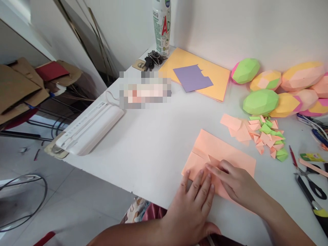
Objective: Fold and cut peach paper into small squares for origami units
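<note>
My left grip point(196, 201) lies flat, fingers spread wide, holding nothing, on the near edge of a peach paper sheet point(225, 150) that rests on the white table point(153, 147). My right grip point(239, 184), also flat, presses its fingertips on a fold in the sheet. A pile of small folded paper pieces point(266, 136) sits just beyond.

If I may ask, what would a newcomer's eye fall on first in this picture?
Both hands first: the left hand and right hand press down on a peach paper sheet near the front edge of the table. Then the bright faceted paper shapes at the far right, with a pile of small folded pieces in front of them.
</note>
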The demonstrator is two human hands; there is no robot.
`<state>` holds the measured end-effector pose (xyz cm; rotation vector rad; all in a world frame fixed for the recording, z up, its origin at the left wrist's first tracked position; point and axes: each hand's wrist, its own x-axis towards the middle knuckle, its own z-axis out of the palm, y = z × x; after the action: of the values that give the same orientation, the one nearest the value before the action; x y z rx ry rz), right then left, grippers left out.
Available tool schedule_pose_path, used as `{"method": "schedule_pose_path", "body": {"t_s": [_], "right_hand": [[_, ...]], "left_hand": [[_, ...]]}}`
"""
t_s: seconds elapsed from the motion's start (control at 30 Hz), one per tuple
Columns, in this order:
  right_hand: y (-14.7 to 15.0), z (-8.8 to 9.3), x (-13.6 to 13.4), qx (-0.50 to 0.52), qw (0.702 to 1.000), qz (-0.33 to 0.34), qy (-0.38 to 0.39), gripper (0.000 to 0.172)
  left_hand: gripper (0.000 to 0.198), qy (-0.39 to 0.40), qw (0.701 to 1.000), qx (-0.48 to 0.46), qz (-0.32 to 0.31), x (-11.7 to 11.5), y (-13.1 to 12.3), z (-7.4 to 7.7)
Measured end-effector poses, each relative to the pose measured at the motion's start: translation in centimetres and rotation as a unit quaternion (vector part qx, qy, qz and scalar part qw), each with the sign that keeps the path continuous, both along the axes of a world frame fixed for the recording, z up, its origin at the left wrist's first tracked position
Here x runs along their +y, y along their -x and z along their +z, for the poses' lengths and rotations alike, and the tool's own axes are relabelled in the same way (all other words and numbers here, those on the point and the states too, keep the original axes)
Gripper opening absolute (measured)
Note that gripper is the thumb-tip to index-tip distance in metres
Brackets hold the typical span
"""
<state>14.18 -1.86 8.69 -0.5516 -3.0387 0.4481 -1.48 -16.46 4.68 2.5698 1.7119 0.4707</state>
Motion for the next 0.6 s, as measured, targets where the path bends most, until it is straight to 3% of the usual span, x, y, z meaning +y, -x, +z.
{"method": "schedule_pose_path", "body": {"t_s": [0.6], "right_hand": [[0.02, 0.01, -0.05, -0.017, 1.000, -0.008, -0.006, 0.044]], "left_hand": [[0.086, -0.011, 0.999, -0.013, 0.028, -0.14, -0.24, -0.42]]}}
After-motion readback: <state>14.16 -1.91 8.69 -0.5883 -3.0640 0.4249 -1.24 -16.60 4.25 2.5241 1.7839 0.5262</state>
